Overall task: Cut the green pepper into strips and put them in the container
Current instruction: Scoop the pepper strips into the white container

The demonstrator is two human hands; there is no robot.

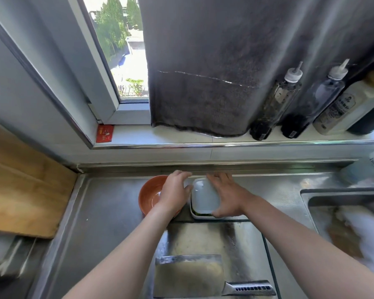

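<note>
A white rectangular container (195,215) stands at the far edge of the steel cutting board (214,240). Green pepper strips (201,214) show in a thin gap under its translucent lid (204,196). My right hand (227,195) grips the lid from the right, thumb at its near corner, fingers along the far edge. At the lid's left edge my left hand (174,193) touches it with thumb and fingers spread. A cleaver (190,275) lies flat on the near part of the board, handle to the right.
An orange bowl (150,195) sits left of the container, partly under my left wrist. A wooden board (24,190) leans at the left. The sink (343,214) is at right. Sauce bottles (276,102) and a grey towel (214,72) stand on the windowsill.
</note>
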